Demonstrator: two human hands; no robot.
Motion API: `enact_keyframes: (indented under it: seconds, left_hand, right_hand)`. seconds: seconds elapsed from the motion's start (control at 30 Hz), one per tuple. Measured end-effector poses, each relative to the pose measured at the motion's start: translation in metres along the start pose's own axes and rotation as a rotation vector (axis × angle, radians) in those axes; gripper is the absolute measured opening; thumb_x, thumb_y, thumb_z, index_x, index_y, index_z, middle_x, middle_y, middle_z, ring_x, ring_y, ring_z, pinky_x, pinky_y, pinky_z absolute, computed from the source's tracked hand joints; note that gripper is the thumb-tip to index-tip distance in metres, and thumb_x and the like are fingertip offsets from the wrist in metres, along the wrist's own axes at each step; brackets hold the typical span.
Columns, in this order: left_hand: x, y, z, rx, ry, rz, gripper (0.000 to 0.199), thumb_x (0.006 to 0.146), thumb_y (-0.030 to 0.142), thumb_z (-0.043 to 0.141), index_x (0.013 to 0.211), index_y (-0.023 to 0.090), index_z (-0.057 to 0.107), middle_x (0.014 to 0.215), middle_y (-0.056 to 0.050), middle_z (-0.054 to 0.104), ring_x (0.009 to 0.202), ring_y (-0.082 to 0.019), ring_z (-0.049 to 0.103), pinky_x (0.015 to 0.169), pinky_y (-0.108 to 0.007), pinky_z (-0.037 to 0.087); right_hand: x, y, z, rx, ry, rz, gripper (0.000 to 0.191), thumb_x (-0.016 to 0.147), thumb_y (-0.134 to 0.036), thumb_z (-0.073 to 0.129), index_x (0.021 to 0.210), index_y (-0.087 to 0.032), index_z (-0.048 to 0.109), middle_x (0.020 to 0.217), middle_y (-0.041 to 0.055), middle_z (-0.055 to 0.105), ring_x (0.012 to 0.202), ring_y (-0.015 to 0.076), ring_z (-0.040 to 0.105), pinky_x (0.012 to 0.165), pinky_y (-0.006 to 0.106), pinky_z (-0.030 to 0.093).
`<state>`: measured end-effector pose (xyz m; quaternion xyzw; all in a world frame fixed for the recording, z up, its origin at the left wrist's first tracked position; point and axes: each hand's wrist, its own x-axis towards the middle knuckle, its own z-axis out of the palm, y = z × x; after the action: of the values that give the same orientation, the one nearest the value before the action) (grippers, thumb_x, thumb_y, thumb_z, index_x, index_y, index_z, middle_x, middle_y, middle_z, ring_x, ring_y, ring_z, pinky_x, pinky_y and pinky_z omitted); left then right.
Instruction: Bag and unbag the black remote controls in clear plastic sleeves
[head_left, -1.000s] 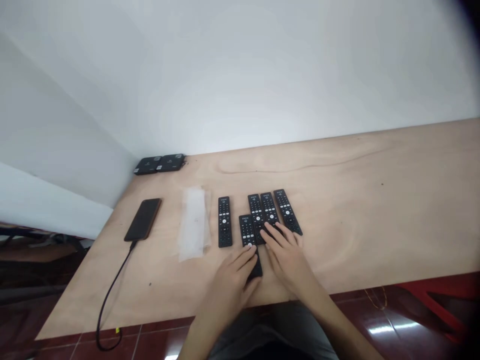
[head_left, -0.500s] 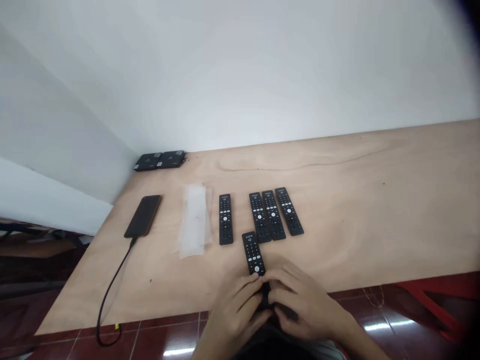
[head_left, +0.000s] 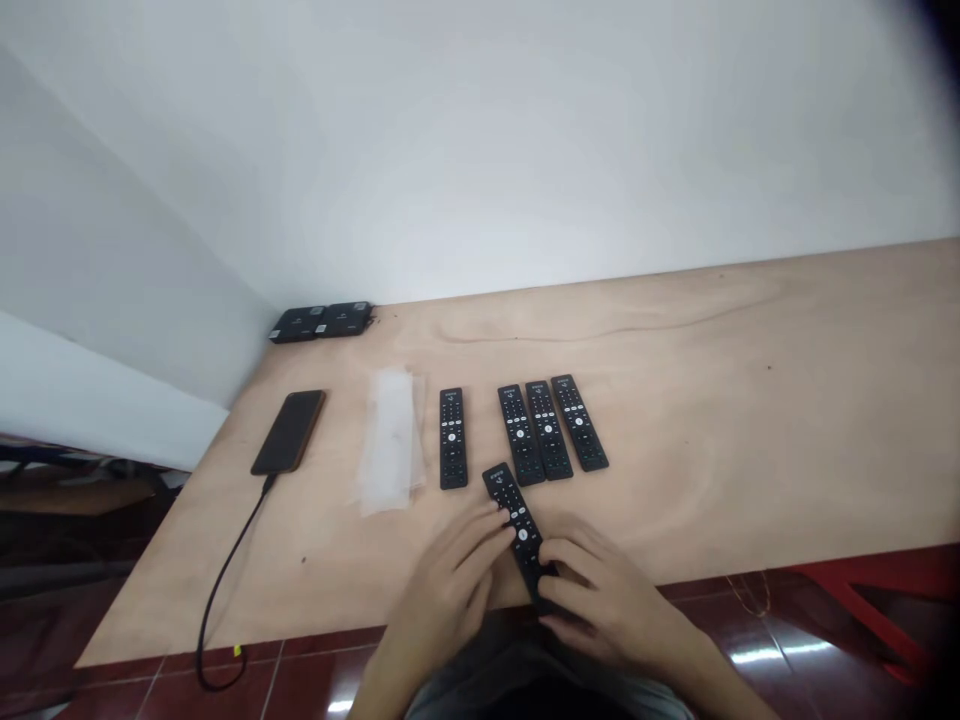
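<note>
A black remote control (head_left: 523,536) lies tilted near the table's front edge, buttons up, its top end pointing away and slightly left. My right hand (head_left: 600,580) grips its lower end, with bent fingers along the right side. On the other side, the fingertips of my left hand (head_left: 450,575) hold its left edge near the upper buttons. The thumbs are mostly hidden. Just beyond the held one are two remotes side by side, a left remote (head_left: 520,434) and a middle remote (head_left: 548,430). A slanted remote (head_left: 580,422) lies right of them; a separate remote (head_left: 453,440) lies left.
Thin translucent plastic sleeves (head_left: 391,440) lie stacked on the wooden table (head_left: 720,430). Farther left is a phone (head_left: 289,432) with a black cable (head_left: 225,575) hanging over the front edge. Two black boxes (head_left: 322,321) sit at the back left against the wall (head_left: 525,150).
My left hand has moved up and left along the remote control, from its middle to its upper left edge. The remote has tilted more, and more of its lower half shows.
</note>
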<state>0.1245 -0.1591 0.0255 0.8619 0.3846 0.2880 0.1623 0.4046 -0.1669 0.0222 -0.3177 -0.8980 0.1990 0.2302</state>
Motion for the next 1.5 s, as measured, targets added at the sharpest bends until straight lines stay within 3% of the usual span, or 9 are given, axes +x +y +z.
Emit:
enact_keyframes:
  seconds: [0.13, 0.27, 0.43, 0.57, 0.83, 1.1, 1.27, 1.5]
  left_hand:
    - [0.008, -0.022, -0.002, 0.09, -0.048, 0.015, 0.062, 0.103, -0.004, 0.051, 0.157, 0.024, 0.063, 0.166, -0.012, 0.063, 0.164, -0.031, 0.049, 0.129, -0.059, 0.053]
    - [0.005, -0.032, -0.002, 0.074, 0.015, 0.021, 0.045, 0.106, 0.004, 0.062, 0.145, 0.024, 0.071, 0.151, -0.013, 0.072, 0.155, -0.031, 0.059, 0.125, -0.059, 0.056]
    - [-0.006, -0.038, 0.001, 0.015, 0.109, 0.048, 0.037, 0.106, 0.007, 0.069, 0.138, 0.025, 0.075, 0.132, -0.012, 0.079, 0.136, -0.03, 0.073, 0.116, -0.056, 0.064]
    - [-0.014, -0.04, -0.002, -0.055, 0.1, 0.022, 0.035, 0.107, 0.012, 0.071, 0.139, 0.026, 0.076, 0.132, -0.012, 0.079, 0.125, -0.026, 0.078, 0.105, -0.047, 0.07]
    - [-0.008, -0.041, -0.002, -0.071, 0.146, -0.013, 0.038, 0.105, 0.013, 0.074, 0.14, 0.028, 0.076, 0.134, -0.012, 0.078, 0.125, -0.027, 0.076, 0.105, -0.047, 0.069]
    - [0.0, -0.051, 0.002, 0.016, 0.148, -0.069, 0.035, 0.106, 0.013, 0.071, 0.138, 0.028, 0.075, 0.14, -0.012, 0.076, 0.132, -0.028, 0.074, 0.111, -0.051, 0.066]
    - [0.011, -0.06, 0.003, 0.027, 0.157, -0.036, 0.031, 0.106, 0.016, 0.073, 0.135, 0.027, 0.076, 0.137, -0.011, 0.077, 0.134, -0.029, 0.074, 0.112, -0.051, 0.066]
    - [0.028, -0.071, 0.003, 0.037, 0.173, -0.015, 0.027, 0.107, 0.016, 0.071, 0.131, 0.026, 0.077, 0.136, -0.012, 0.075, 0.132, -0.028, 0.075, 0.111, -0.049, 0.067]
  right_hand:
    - [0.003, 0.001, -0.01, 0.041, 0.018, -0.001, 0.019, 0.094, -0.01, 0.07, 0.107, -0.024, 0.073, 0.12, 0.0065, 0.075, 0.12, 0.0274, 0.066, 0.112, 0.048, 0.058]
    - [-0.001, 0.007, -0.019, 0.091, -0.003, 0.051, 0.028, 0.09, -0.006, 0.067, 0.109, -0.025, 0.072, 0.124, 0.0059, 0.076, 0.121, 0.0273, 0.069, 0.113, 0.049, 0.058]
    - [-0.011, 0.022, -0.021, 0.171, 0.06, 0.058, 0.034, 0.089, -0.002, 0.064, 0.115, -0.025, 0.07, 0.127, 0.0083, 0.078, 0.13, 0.0289, 0.069, 0.115, 0.049, 0.058]
    - [-0.017, 0.04, -0.024, 0.168, 0.112, 0.09, 0.033, 0.095, -0.002, 0.063, 0.116, -0.026, 0.07, 0.131, 0.0088, 0.078, 0.131, 0.0288, 0.071, 0.112, 0.049, 0.061]
    - [-0.014, 0.061, -0.024, 0.171, 0.182, 0.129, 0.031, 0.1, -0.005, 0.063, 0.122, -0.027, 0.07, 0.138, 0.0102, 0.076, 0.129, 0.0282, 0.073, 0.108, 0.05, 0.063]
    - [-0.006, 0.071, -0.028, 0.185, 0.113, 0.172, 0.024, 0.109, -0.015, 0.061, 0.125, -0.029, 0.07, 0.145, 0.0103, 0.074, 0.135, 0.0292, 0.068, 0.112, 0.049, 0.059]
    - [0.004, 0.089, -0.04, 0.215, 0.025, 0.199, 0.02, 0.113, -0.023, 0.062, 0.129, -0.031, 0.072, 0.151, 0.0074, 0.072, 0.139, 0.0276, 0.067, 0.118, 0.047, 0.056]
    - [0.023, 0.107, -0.045, 0.22, 0.047, 0.163, 0.018, 0.11, -0.018, 0.062, 0.121, -0.029, 0.072, 0.149, 0.0077, 0.074, 0.137, 0.0266, 0.069, 0.117, 0.045, 0.057]
